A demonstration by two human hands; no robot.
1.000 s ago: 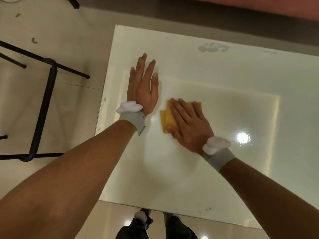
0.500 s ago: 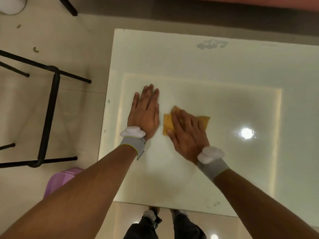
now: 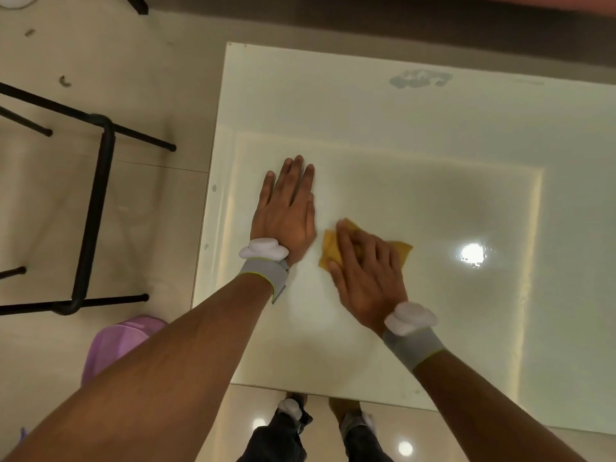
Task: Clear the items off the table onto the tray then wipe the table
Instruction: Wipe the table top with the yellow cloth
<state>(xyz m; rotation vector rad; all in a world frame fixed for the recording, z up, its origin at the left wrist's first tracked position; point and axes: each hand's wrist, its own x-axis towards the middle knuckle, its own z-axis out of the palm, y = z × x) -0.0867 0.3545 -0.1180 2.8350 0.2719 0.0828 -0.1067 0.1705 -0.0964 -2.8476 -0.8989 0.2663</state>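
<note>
We are pressing the yellow cloth flat against the glossy white worktop, just left of the frame's centre. The right hand is lying on top of the cloth with fingers straight and slightly spread. It is covering most of the cloth, leaving only corners showing at either side. The left hand is resting palm-down on the bare worktop just beside the cloth, fingers straight and close together, holding nothing.

In our judgement, the following faults are possible from here:

- The cloth is not being gripped, only pressed. On so slick a surface it could bunch or slide out from under the palm.
- A grey smudge is sitting near the worktop's upper edge, well apart from the cloth. Short strokes could be leaving it unwiped.
- The bracing left hand could be printing marks onto the surface.
- The worktop's left edge is near, so an outward stroke could carry the cloth onto the floor.

No tray is showing.
</note>
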